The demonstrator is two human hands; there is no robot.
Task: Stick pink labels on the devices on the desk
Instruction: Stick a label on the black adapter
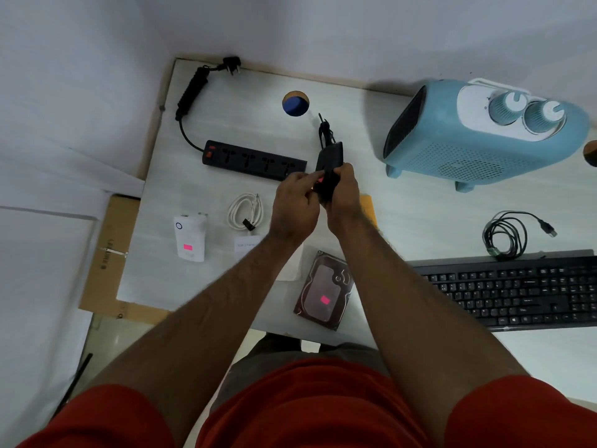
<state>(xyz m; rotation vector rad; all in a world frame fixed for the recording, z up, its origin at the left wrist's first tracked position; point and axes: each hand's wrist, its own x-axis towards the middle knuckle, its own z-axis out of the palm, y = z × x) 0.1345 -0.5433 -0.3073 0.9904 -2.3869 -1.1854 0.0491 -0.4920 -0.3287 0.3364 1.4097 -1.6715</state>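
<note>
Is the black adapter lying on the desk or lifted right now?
Lifted. The right hand grips the black adapter above the desk, while the left hand presses a pink label onto it.

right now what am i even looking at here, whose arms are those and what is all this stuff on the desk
This is one picture from a camera worn on a person's head, looking down at their own bare arms; no robot is involved. The right hand holds a black power adapter above the white desk, while the left hand presses a pink label onto it. Lying on the desk: a black power strip, a white charger and a hard drive, both already labelled pink, a white cable, a black cable, a blue fan heater and a black keyboard.
</note>
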